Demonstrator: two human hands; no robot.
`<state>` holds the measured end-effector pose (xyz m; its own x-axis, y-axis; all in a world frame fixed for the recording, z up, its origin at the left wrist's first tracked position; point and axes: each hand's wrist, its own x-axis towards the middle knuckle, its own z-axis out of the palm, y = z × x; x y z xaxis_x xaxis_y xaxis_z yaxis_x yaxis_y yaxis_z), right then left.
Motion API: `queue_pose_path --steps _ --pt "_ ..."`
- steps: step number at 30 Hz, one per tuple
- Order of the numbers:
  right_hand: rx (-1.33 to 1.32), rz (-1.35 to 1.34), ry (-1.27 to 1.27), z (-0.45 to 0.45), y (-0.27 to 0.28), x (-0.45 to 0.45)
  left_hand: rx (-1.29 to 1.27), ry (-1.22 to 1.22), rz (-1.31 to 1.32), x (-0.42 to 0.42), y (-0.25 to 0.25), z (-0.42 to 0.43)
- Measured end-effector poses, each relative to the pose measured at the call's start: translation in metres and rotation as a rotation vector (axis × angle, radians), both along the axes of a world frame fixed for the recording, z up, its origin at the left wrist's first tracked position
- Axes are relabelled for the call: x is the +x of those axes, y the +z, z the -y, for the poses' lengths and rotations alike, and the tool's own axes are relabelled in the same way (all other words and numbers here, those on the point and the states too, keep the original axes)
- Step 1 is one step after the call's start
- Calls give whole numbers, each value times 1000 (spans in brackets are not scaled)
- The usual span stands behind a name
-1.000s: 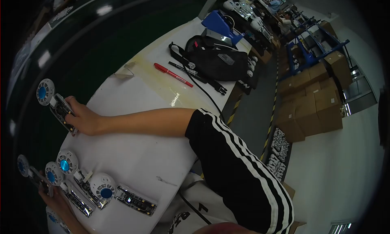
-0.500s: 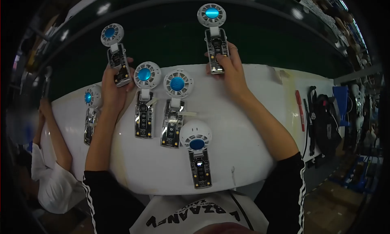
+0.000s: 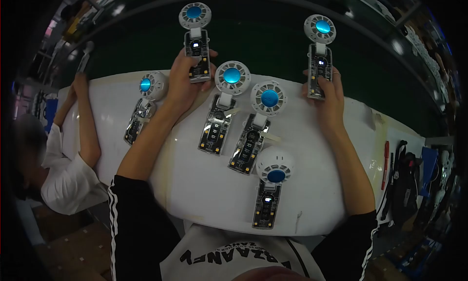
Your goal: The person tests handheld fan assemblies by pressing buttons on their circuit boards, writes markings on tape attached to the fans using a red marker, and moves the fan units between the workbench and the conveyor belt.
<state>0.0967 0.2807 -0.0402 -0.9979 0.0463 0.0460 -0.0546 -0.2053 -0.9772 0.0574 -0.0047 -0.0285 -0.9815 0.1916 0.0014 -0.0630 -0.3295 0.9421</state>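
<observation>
Head view, so here's how the grips look. The left hand point(image 3: 186, 81) is closed narrow around the clear handle of the first fan point(image 3: 197, 51) — thumb across the front, fingertips showing past the right edge. The right hand point(image 3: 332, 103) has the second fan point(image 3: 320, 61) by the lower part of its handle, also a narrow grip, thumb on the front and the other fingers mostly hidden behind, so can't tell exactly how they sit.

Both held fans are at the far edge of the white table point(image 3: 312, 183), round heads pointing away, blue centers facing up at the camera, little displays lit.

On the table between the arms there are two middle fans point(image 3: 213, 130) lying side by side, each with a pale strip at its right side. The near fan point(image 3: 266, 208) lies closest to the person, display lit, and the left fan point(image 3: 134, 122) lies just left of the left forearm.

Over on the right — a red marker point(image 3: 385, 159) and a black bag point(image 3: 404, 183). Someone else's hands point(image 3: 78, 86) are off to the left, too blurry to make out what they hold.
</observation>
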Motion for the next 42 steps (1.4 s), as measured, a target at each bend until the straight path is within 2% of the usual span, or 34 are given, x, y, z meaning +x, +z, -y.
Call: queue_pose_path --steps 7,23,34,42 --pt "48 2 -53 1 1 0 100 -32 -13 -5 -9 5" --pt "50 10 -46 1 1 1 66 -50 -39 -2 -6 3" --pt "-92 10 -50 0 4 1 64 -28 -86 -1 -5 2" --pt "36 -7 -22 -1 1 1 17 -125 -76 -6 -8 9"
